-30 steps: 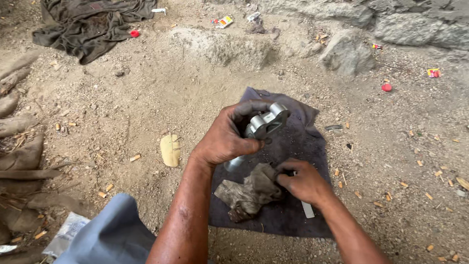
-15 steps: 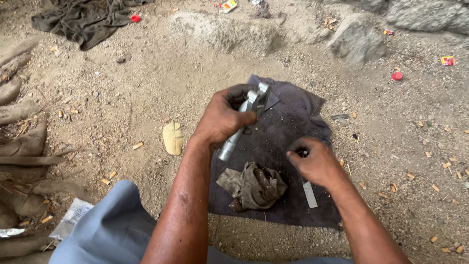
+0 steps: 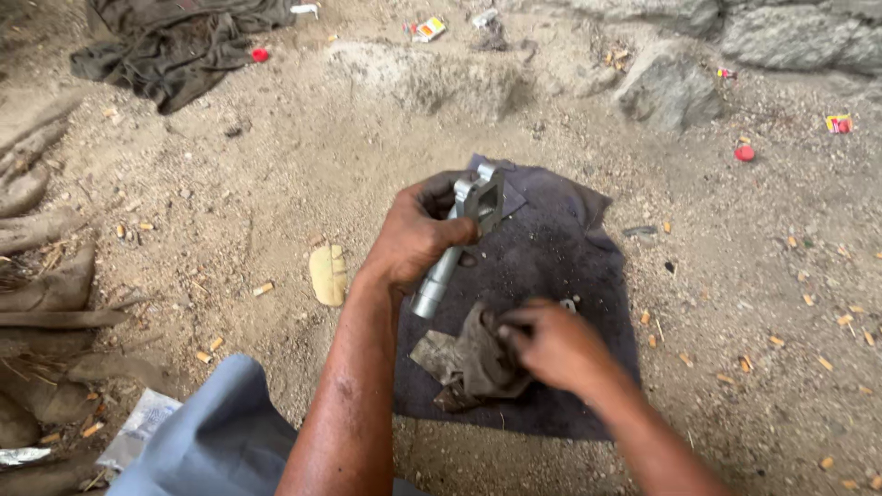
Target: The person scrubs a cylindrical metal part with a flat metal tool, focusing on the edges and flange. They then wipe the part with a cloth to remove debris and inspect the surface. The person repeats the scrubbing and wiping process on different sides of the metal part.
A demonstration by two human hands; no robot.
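My left hand [image 3: 413,234] grips a silver metal part [image 3: 464,230], a round shaft with a squared open head, held tilted above a dark cloth [image 3: 560,266] spread on the sandy ground. My right hand [image 3: 542,344] reaches down with pinched fingers onto a crumpled, dirty rag [image 3: 464,358] lying on the near part of that cloth. Whether the fingers have taken hold of the rag or only touch it, I cannot tell. A small pale metal piece [image 3: 570,303] peeks out on the cloth just beyond my right hand.
Sandy, pebbly ground with scattered wood chips. A yellowish flat piece [image 3: 328,273] lies left of the cloth. Dark clothing [image 3: 184,41] is heaped far left; rocks [image 3: 671,92] at the back; red caps [image 3: 744,152] and wrappers lie about. Tree roots [image 3: 37,276] line the left edge.
My left hand has raised and turned the metal part, its squared head now pointing up. My right hand has moved left from the small piece on the cloth onto the crumpled rag.
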